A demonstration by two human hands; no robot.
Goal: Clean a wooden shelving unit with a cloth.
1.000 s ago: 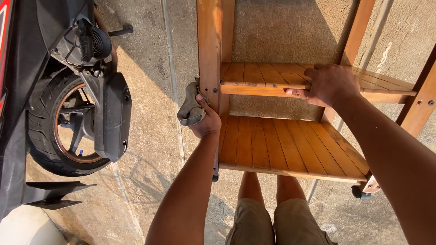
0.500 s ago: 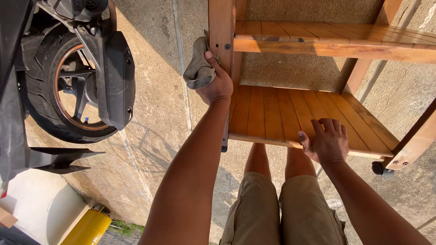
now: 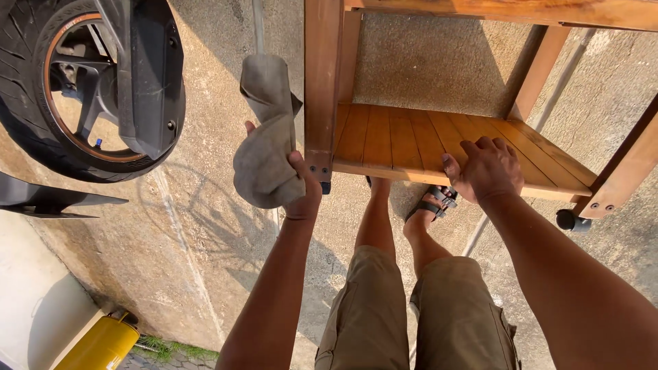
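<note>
The left hand (image 3: 301,192) has come down the wooden leg (image 3: 321,82) of the slatted cart over the last second, from the level of the upper shelf to the leg's foot, and its fingers are closed around a grey-brown cloth (image 3: 264,147). The cloth now hangs loose, rising toward twelve o'clock from the hand and lying just beside the leg at its nine o'clock side rather than pressed against it. This suggests, as a judgement, that the wiping stroke down this leg has reached its end.

The right hand (image 3: 485,170) has dropped from the upper shelf to the lower shelf (image 3: 397,140); it rests flat on the front edge with fingers spread wide, holding nothing, seemingly steadying the cart.

At three o'clock of that hand a black caster (image 3: 567,219) shows under the far leg. A sandalled foot (image 3: 430,204) stands beneath the shelf edge on the concrete floor (image 3: 205,260). A motorbike's rear wheel (image 3: 62,89) sits at ten o'clock, well apart, and a yellow cylinder (image 3: 103,346) lies at seven o'clock.
</note>
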